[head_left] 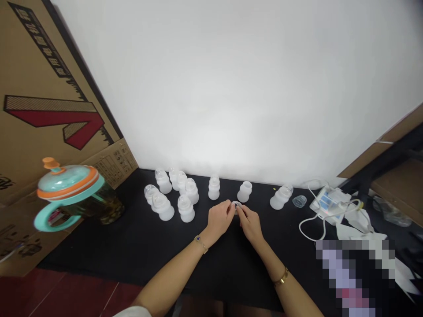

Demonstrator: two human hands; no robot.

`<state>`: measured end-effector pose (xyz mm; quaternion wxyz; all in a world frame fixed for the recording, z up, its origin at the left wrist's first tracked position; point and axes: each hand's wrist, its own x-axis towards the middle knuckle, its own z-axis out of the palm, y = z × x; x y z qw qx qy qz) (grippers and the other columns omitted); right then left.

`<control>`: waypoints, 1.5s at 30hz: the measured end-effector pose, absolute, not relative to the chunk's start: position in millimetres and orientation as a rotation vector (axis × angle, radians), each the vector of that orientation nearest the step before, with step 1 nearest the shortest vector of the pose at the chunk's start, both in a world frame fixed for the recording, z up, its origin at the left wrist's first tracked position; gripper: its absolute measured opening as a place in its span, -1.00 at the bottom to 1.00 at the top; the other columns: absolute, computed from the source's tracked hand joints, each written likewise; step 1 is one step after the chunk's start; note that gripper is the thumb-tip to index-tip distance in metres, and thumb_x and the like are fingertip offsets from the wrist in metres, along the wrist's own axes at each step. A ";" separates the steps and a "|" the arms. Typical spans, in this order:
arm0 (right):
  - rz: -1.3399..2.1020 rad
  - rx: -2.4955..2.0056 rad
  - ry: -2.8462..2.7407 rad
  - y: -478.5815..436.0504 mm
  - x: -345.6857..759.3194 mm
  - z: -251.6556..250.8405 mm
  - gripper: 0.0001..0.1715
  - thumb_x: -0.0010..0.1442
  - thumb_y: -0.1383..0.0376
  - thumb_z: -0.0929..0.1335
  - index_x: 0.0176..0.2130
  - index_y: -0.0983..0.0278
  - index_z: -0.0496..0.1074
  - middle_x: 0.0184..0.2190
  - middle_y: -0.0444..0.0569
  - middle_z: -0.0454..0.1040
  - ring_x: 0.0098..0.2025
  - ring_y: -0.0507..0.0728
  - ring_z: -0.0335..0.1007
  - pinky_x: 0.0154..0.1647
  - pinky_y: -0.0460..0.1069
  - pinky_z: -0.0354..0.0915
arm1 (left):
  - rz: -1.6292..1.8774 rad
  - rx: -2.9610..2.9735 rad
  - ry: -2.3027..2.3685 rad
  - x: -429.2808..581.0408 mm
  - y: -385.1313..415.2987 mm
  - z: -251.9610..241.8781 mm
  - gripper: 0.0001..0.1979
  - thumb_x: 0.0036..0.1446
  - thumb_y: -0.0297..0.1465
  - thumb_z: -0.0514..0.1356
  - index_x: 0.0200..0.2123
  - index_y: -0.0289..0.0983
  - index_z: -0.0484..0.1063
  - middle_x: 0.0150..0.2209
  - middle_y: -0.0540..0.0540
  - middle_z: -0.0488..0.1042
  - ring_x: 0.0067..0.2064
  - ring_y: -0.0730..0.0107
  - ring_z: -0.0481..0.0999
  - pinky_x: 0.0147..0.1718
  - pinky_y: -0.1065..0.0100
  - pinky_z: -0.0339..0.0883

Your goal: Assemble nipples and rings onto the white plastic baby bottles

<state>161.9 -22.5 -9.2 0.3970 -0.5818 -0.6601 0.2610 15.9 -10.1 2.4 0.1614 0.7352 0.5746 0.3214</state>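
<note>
My left hand [218, 219] and my right hand [251, 225] meet in front of me, low over the table. Between their fingertips they pinch a small whitish, see-through round piece [236, 204], mostly covered by the fingers. Just beyond it stands a white baby bottle [244, 193] with an open top. Left of that is a white baby bottle under a clear cap [214, 188]. On the right, another capped bottle [280, 197] stands near a loose clear cap [299, 201].
Several capped white bottles [187, 209] are grouped at the left of the black table [132, 246]. A large teal-lidded jug [76, 193] stands by a cardboard box [49, 88]. At right lie white cables [307, 233] and papers. A white wall [231, 88] bounds the back.
</note>
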 end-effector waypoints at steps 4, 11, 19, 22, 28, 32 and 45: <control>0.569 -1.473 -1.728 -22.6 160.9 -10.8 -0.46 0.39 -0.02 0.13 -0.48 0.19 0.31 -0.61 -0.12 0.37 -0.52 0.11 0.33 -0.49 -0.05 0.11 | 0.901 2.049 1.642 14.6 -9.9 5.2 -0.60 0.33 -0.18 0.02 -0.53 -0.22 0.28 -0.55 0.00 0.36 -0.51 0.40 0.29 -0.47 0.33 -0.10; 0.253 -1.567 -1.872 -24.4 160.0 -14.0 -0.49 0.42 0.11 0.12 -0.46 0.21 0.36 -0.55 -0.05 0.46 -0.52 0.10 0.36 -0.47 -0.04 0.01 | 0.894 1.960 1.611 11.9 -7.6 7.9 -0.57 0.29 -0.14 0.05 -0.58 -0.23 0.20 -0.61 0.07 0.25 -0.53 0.45 0.20 -0.47 0.37 -0.11; 0.243 -1.594 -1.885 -25.5 157.6 -12.9 -0.53 0.42 0.17 0.14 -0.47 0.21 0.35 -0.56 -0.06 0.48 -0.53 0.09 0.38 -0.48 -0.04 -0.02 | 0.969 1.869 1.525 10.3 -5.2 3.0 -0.50 0.22 -0.09 0.11 -0.62 -0.26 0.08 -0.64 0.11 0.11 -0.54 0.51 0.13 -0.47 0.40 -0.06; 0.253 -1.590 -1.864 -25.3 157.8 -11.4 -0.54 0.41 0.17 0.16 -0.49 0.21 0.33 -0.58 -0.08 0.46 -0.55 0.09 0.36 -0.48 -0.04 -0.03 | 1.018 1.742 1.412 11.4 -4.6 0.9 -0.48 0.22 -0.06 0.11 -0.63 -0.24 0.06 -0.65 0.11 0.11 -0.56 0.51 0.22 -0.49 0.41 0.01; 0.247 -1.581 -1.819 -23.3 158.7 -13.3 -0.51 0.39 0.13 0.18 -0.53 0.21 0.33 -0.62 -0.10 0.43 -0.59 0.06 0.31 -0.49 -0.04 -0.05 | 0.966 1.416 1.122 14.2 2.2 -4.4 -0.49 0.15 0.03 0.15 -0.62 -0.24 0.23 -0.71 0.06 0.26 -0.62 0.46 0.32 -0.57 0.42 0.14; 0.259 -1.576 -1.822 -22.3 157.9 -13.9 -0.51 0.39 0.12 0.18 -0.52 0.22 0.33 -0.62 -0.10 0.43 -0.58 0.06 0.32 -0.49 -0.05 -0.05 | 1.002 1.445 1.165 13.9 4.4 -7.8 -0.48 0.15 0.03 0.16 -0.62 -0.27 0.29 -0.71 0.04 0.28 -0.63 0.48 0.31 -0.58 0.44 0.13; 0.334 -1.331 -1.729 -32.0 179.5 23.6 -0.42 0.44 0.08 0.10 -0.44 0.24 0.43 -0.54 -0.10 0.44 -0.48 0.06 0.35 -0.39 -0.08 0.12 | 1.119 1.290 1.042 18.1 0.0 0.3 -0.45 0.14 0.08 0.15 -0.56 -0.30 0.38 -0.67 0.03 0.28 -0.59 0.48 0.32 -0.55 0.44 0.20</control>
